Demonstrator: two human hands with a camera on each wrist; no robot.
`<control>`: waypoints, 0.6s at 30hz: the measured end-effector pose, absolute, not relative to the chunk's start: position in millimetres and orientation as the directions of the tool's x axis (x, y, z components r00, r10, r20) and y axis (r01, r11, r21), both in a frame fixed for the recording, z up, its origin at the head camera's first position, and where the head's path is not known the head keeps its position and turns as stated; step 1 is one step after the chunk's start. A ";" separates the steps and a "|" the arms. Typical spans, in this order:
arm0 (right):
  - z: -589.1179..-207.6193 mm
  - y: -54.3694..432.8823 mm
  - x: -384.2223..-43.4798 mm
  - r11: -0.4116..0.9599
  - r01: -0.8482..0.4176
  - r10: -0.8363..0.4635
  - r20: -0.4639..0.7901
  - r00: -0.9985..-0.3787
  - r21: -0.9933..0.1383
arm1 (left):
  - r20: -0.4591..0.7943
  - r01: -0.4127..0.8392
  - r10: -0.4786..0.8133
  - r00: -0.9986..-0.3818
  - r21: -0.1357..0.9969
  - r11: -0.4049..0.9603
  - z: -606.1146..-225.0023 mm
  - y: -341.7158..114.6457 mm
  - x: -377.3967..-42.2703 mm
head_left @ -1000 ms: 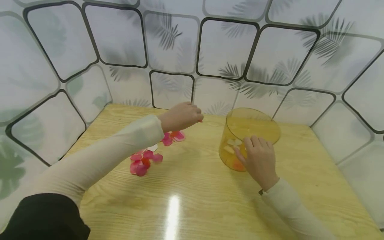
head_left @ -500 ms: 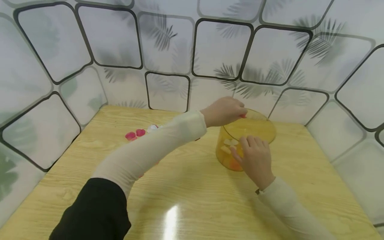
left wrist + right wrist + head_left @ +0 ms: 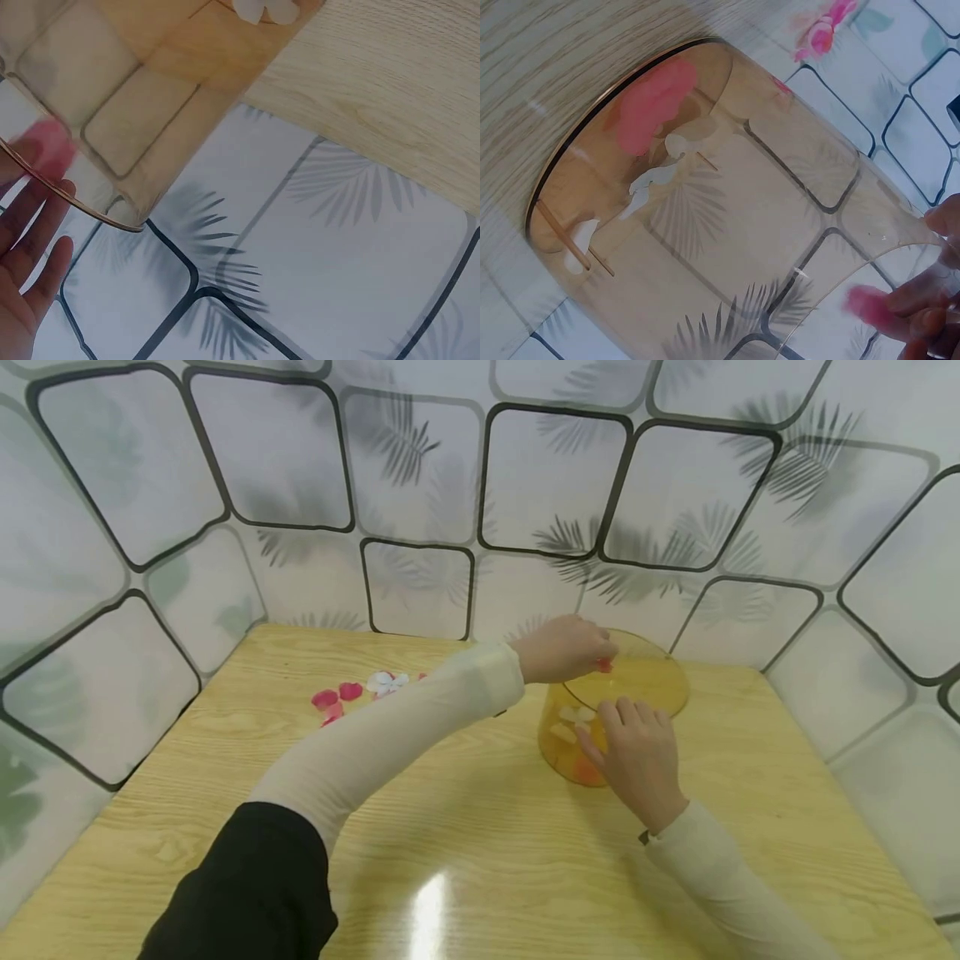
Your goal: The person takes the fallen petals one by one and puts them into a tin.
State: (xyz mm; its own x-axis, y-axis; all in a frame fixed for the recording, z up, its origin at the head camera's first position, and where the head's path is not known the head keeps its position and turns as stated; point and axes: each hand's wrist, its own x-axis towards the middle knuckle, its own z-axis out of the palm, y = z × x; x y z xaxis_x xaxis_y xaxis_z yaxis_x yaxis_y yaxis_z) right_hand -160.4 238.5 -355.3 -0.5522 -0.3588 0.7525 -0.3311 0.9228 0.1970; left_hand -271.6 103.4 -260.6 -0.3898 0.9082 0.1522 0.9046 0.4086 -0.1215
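A clear amber cylindrical container (image 3: 558, 735) stands on the table, with white petals (image 3: 652, 180) and a pink petal cluster (image 3: 656, 105) low inside. My left hand (image 3: 566, 649) hangs over its far-left rim, pinching a pink petal (image 3: 604, 665) between thumb and fingertips. The left wrist view places that petal (image 3: 52, 150) at the rim, partly seen through the amber wall. On the near side, my right hand (image 3: 641, 760) rests against the container, fingers extended and thumb spread; its contact points are partly hidden.
Loose pink petals (image 3: 326, 699) and white petals (image 3: 386, 682) lie on the wooden table (image 3: 480, 860) to the left, partly behind my left sleeve (image 3: 390, 727). A patterned wall covering (image 3: 420, 585) borders the table's back and sides.
My left hand has moved right, from above the table to the container's rim, carrying the pink petal, then dipped slightly. The right hand has stayed against the container.
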 end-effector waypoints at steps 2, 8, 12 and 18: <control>-355.2 239.0 -160.2 0.923 -0.328 -0.361 0.748 -0.557 0.201 | 0.138 0.907 0.911 -0.389 -0.113 0.405 -260.8 100.5 -271.7; -355.2 239.3 -160.6 0.920 -0.332 -0.365 0.756 -0.543 0.206 | 0.117 0.903 0.908 -0.402 -0.115 0.414 -259.1 90.4 -271.2; -355.3 239.1 -160.6 0.922 -0.330 -0.362 0.756 -0.546 0.204 | 0.132 0.892 0.898 -0.420 -0.123 0.435 -258.5 78.4 -269.6; -356.2 238.8 -160.0 0.925 -0.327 -0.355 0.745 -0.565 0.194 | 0.179 0.883 0.888 -0.424 -0.134 0.449 -259.3 48.7 -264.4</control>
State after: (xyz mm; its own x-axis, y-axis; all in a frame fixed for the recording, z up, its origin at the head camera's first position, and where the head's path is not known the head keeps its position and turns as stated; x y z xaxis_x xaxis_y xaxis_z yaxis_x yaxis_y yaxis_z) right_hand -160.0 238.8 -356.2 -0.5647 -0.3553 0.7449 -0.3265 0.9251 0.1938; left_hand -264.4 48.7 -259.3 -0.4244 0.8877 0.1787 0.8833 0.4493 -0.1339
